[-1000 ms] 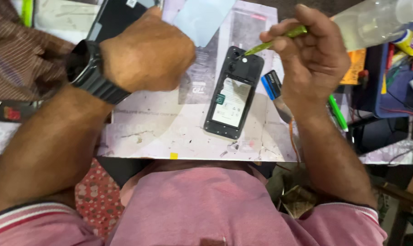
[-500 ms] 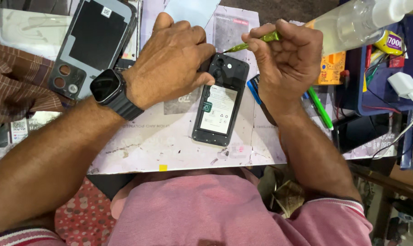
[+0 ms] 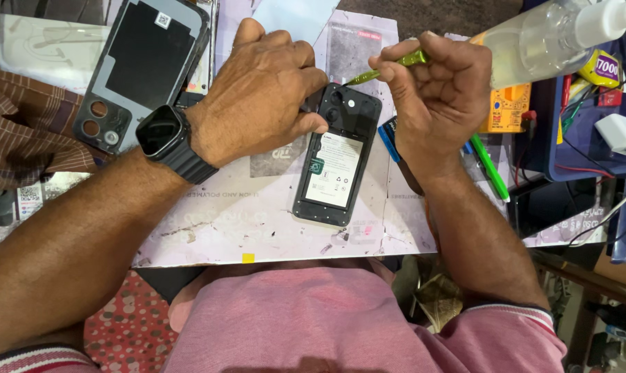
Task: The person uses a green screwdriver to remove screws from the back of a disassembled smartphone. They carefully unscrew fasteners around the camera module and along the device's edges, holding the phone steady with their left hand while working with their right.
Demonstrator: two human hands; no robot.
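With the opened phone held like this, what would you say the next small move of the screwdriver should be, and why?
Probably lower the green screwdriver a little, so its tip seats on the phone's top edge near the camera holes. The right hand holds it slanted, with the tip right at that corner, and the left hand presses on the phone's upper left side, steadying it on the mat. Whether the tip already touches is unclear.

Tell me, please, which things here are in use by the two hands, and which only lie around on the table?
In use:
- opened phone, steadied by the left hand
- green screwdriver, held in the right hand, tip at the phone's top

Lying about:
- phone back cover
- clear spray bottle
- white charger
- green pen
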